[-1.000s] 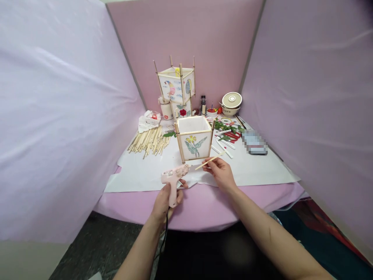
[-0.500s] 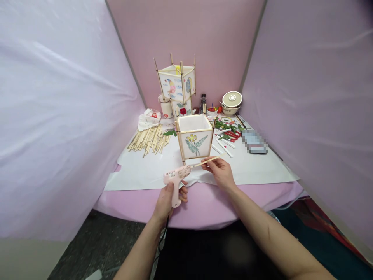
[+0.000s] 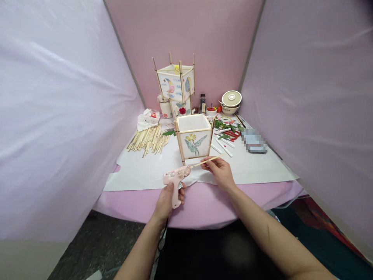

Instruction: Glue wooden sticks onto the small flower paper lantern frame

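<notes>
My left hand [image 3: 166, 200] grips the handle of a pink glue gun [image 3: 176, 177] above the table's near edge, its nozzle pointing right. My right hand [image 3: 220, 172] pinches a thin wooden stick [image 3: 206, 161] that slants up to the right. The stick's left end meets the gun's nozzle. Just behind them stands a small paper lantern [image 3: 194, 138] with a wooden frame and a yellow flower picture on its front.
A pile of wooden sticks [image 3: 148, 139] lies at the back left on white paper [image 3: 140, 171]. Two stacked lanterns [image 3: 176, 87], cups, bowls [image 3: 231, 102], green leaves and white glue sticks [image 3: 224, 147] crowd the back. Pink cloth walls close in on three sides.
The glue gun's nozzle and the stick's left end have come together; a second ago they were a little apart. Both hands then held almost still.
</notes>
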Demonstrator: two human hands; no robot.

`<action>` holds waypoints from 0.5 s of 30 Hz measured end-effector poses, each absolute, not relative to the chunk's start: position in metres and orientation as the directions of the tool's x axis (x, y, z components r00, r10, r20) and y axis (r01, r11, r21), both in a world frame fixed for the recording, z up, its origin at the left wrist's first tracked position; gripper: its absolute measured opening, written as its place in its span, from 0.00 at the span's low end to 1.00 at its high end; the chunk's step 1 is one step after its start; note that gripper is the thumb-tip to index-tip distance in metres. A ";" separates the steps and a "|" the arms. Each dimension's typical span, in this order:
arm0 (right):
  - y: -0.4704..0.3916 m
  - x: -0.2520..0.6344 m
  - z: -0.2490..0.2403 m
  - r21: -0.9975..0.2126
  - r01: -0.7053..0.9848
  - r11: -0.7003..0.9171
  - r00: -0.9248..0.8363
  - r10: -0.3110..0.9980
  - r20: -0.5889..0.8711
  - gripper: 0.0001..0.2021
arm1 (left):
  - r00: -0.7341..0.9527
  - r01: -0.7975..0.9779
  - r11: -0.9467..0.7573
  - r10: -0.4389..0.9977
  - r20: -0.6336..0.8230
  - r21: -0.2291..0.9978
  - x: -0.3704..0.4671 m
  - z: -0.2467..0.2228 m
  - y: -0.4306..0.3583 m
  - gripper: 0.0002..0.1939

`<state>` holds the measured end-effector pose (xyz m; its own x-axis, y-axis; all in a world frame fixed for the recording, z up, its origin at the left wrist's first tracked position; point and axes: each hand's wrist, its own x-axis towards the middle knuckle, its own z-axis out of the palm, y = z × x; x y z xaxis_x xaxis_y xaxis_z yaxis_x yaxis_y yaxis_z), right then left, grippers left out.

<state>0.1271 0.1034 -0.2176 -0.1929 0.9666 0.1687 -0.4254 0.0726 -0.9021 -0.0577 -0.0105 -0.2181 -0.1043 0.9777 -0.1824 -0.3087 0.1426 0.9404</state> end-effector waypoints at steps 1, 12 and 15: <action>0.103 0.127 -0.218 -0.902 -0.426 0.072 -0.194 0.966 0.169 0.09 | -0.109 -0.307 0.146 0.976 -0.187 0.940 -0.057 -0.218 -0.010 0.31; 0.103 0.127 -0.217 -0.897 -0.434 0.078 -0.202 0.963 0.181 0.10 | -0.109 -0.286 0.163 0.974 -0.201 0.944 -0.059 -0.220 -0.010 0.31; 0.103 0.127 -0.217 -0.895 -0.439 0.073 -0.203 0.963 0.178 0.10 | -0.104 -0.281 0.168 0.973 -0.204 0.945 -0.059 -0.219 -0.010 0.31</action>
